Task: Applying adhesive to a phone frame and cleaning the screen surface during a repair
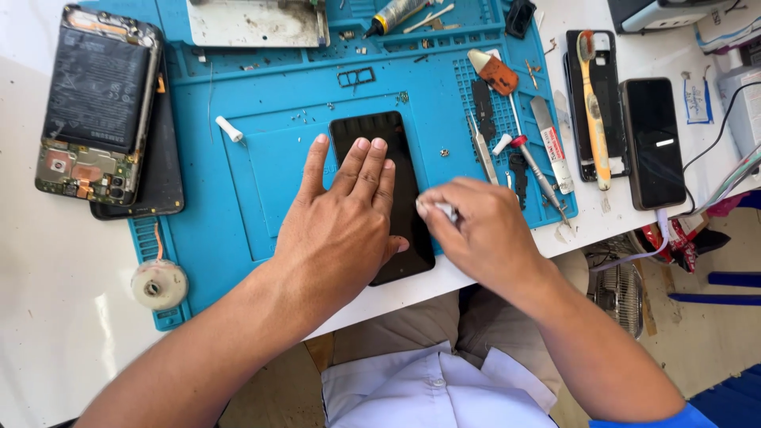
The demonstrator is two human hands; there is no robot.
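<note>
Phone (379, 127) screen wipe-down in progress, judged.
Left hand (341, 222) flat, pinning it; right hand (479, 230) pinches white wad (445, 210); next stroke needs steady pressure leftward.

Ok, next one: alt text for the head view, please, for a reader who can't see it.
A person's left hand presses flat on a black phone lying on a blue mat, while the right hand pinches a small white piece at the phone's edge. An opened phone, tools and a toothbrush lie around.
</note>
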